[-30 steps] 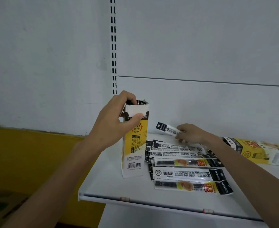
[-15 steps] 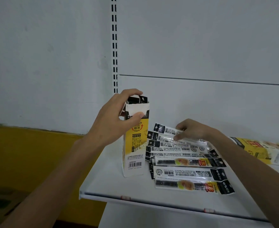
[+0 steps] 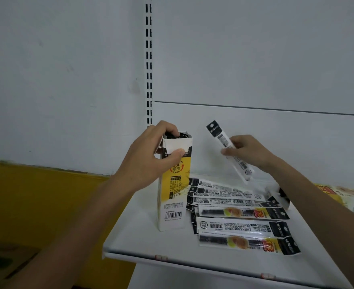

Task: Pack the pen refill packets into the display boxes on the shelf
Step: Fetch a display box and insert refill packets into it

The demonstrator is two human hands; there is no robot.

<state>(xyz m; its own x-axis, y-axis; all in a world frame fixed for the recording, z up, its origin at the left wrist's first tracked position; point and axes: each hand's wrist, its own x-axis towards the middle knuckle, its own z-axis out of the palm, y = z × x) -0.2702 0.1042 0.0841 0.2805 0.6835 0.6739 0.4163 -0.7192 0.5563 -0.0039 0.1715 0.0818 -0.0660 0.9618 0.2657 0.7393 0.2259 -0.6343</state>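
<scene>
A tall yellow and white display box [image 3: 173, 197] stands upright on the white shelf [image 3: 142, 236], its top open with dark packet ends showing inside. My left hand [image 3: 151, 159] grips the box near its top, thumb on the front flap and fingers over the rim. My right hand [image 3: 249, 151] pinches one pen refill packet [image 3: 229, 150] and holds it tilted in the air, black header up, to the right of the box. Several more refill packets [image 3: 240, 220] lie in a loose pile on the shelf below my right hand.
A second yellow display box [image 3: 347, 197] lies flat at the far right of the shelf, partly behind my right arm. White back panels and a slotted upright [image 3: 149, 59] rise behind. A yellow wall band [image 3: 36, 201] and a cardboard box [image 3: 7, 261] sit lower left.
My right hand has lifted one packet off the pile and raised it, turning it nearly upright beside the box. My left hand has kept its hold on the box top.
</scene>
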